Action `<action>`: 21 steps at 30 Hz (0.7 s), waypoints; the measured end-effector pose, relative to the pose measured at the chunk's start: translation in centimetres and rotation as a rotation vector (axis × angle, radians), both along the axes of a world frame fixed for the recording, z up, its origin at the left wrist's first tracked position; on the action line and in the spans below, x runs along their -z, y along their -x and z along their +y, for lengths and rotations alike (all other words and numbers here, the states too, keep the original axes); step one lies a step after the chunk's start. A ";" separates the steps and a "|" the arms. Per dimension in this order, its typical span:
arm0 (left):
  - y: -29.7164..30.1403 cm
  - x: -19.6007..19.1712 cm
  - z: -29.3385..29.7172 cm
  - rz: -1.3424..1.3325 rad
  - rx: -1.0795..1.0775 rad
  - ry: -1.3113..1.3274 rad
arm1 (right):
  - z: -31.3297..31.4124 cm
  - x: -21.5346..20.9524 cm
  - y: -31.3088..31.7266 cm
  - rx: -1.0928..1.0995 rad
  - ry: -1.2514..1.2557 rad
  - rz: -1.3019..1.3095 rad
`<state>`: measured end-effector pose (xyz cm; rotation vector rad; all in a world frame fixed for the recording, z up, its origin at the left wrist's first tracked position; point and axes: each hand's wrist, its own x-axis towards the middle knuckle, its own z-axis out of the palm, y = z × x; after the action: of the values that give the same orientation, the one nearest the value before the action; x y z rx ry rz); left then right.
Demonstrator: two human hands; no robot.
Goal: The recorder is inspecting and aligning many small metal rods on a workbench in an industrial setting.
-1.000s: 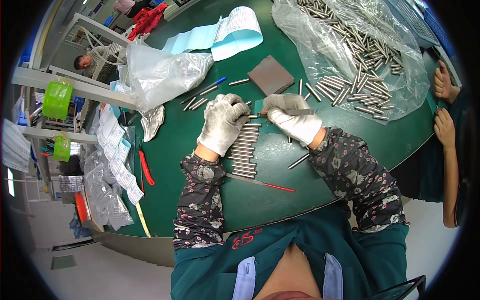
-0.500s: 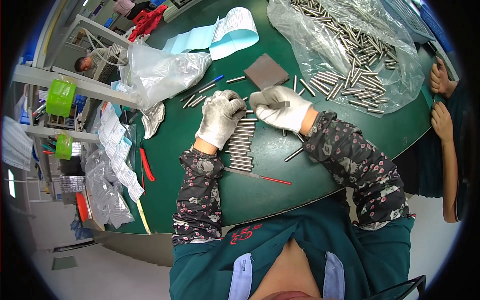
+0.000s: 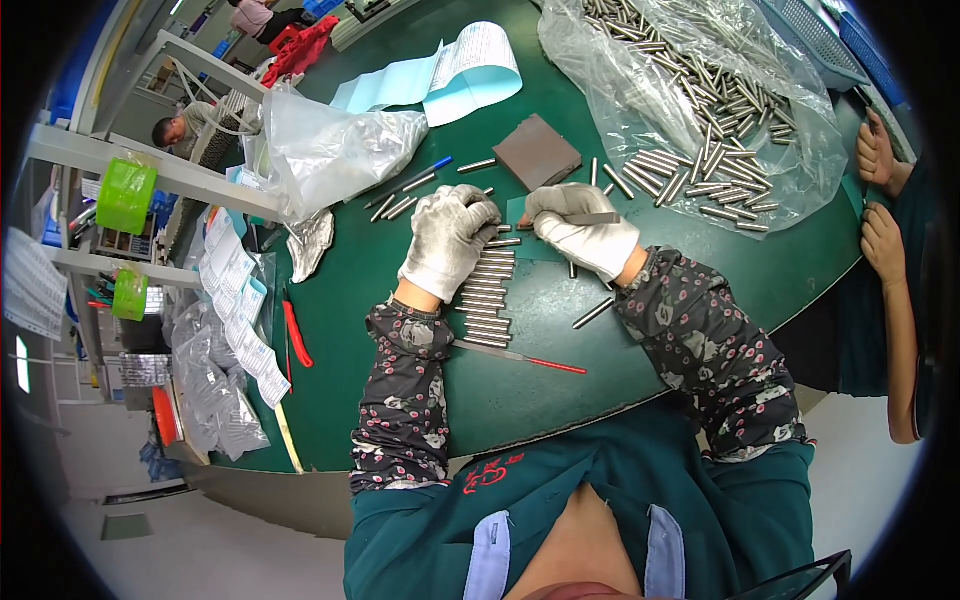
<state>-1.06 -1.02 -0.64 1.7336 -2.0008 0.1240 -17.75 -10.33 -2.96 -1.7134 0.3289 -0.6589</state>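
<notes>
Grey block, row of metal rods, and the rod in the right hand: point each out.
Grey block point(image 3: 537, 151), head view, middle of its top face.
Row of metal rods point(image 3: 485, 305), head view, middle of the row.
Held rod point(image 3: 592, 218), head view, shaft across the right hand point(image 3: 583, 240).

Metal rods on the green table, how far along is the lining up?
Done: a neat row of rods lies below the left hand. In hand: the right hand holds one rod. Left: many loose rods on the plastic sheet and a few strays.
</notes>
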 end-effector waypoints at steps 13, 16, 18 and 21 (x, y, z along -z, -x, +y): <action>-0.2 0.4 0.0 0.026 -0.024 -0.051 | 0.1 0.1 0.0 0.023 -0.120 0.035; -0.2 0.3 0.0 0.027 -0.021 -0.053 | 0.1 0.1 0.0 0.026 -0.095 0.037; 0.0 0.1 0.0 0.016 0.008 -0.007 | 0.1 0.1 0.0 0.030 -0.075 0.035; 0.1 -0.1 -0.1 0.008 0.011 -0.002 | 0.1 -0.1 0.1 0.016 -0.105 0.016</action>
<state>-1.13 -1.10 -0.59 1.7217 -2.0048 0.1112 -17.89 -10.24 -2.84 -1.6183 0.3819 -0.6288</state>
